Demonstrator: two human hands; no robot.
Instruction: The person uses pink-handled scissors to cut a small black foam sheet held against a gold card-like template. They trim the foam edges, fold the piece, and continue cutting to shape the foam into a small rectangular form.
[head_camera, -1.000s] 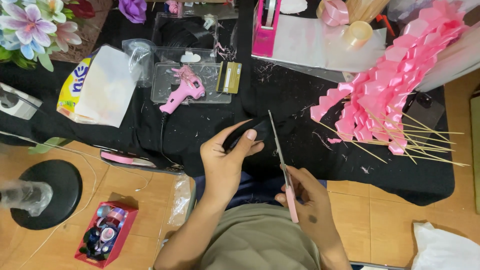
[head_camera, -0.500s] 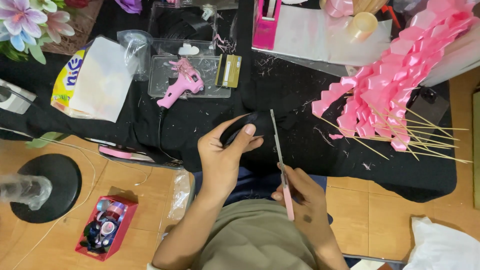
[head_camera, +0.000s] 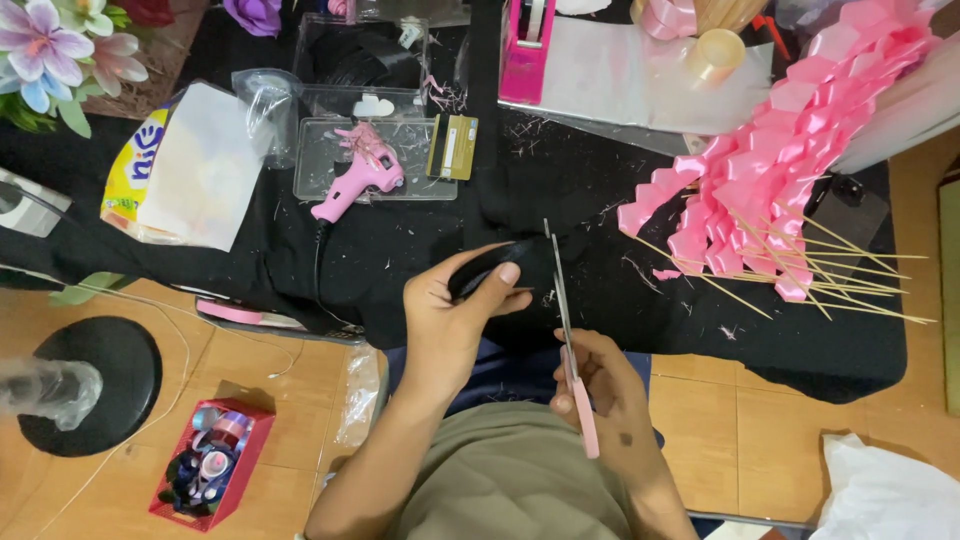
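Head view is looking down on a left hand pinching a dark, glossy, curved strip of ribbon, thumb on top and fingers curled beneath, over the black cloth-covered table. Right hand is gripping slim scissors by their pink plastic handles; the narrow metal blades are lying nearly closed, their long axis pointing away from the person, tips just beside the ribbon. Satiny pink ribbon loops on thin wooden skewers are lying at right.

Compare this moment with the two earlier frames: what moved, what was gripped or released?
Little changed. The left hand keeps pinching the black piece; the right hand keeps the pink-handled scissors, blades against it. Nothing released. Glue gun and ribbons stayed put.
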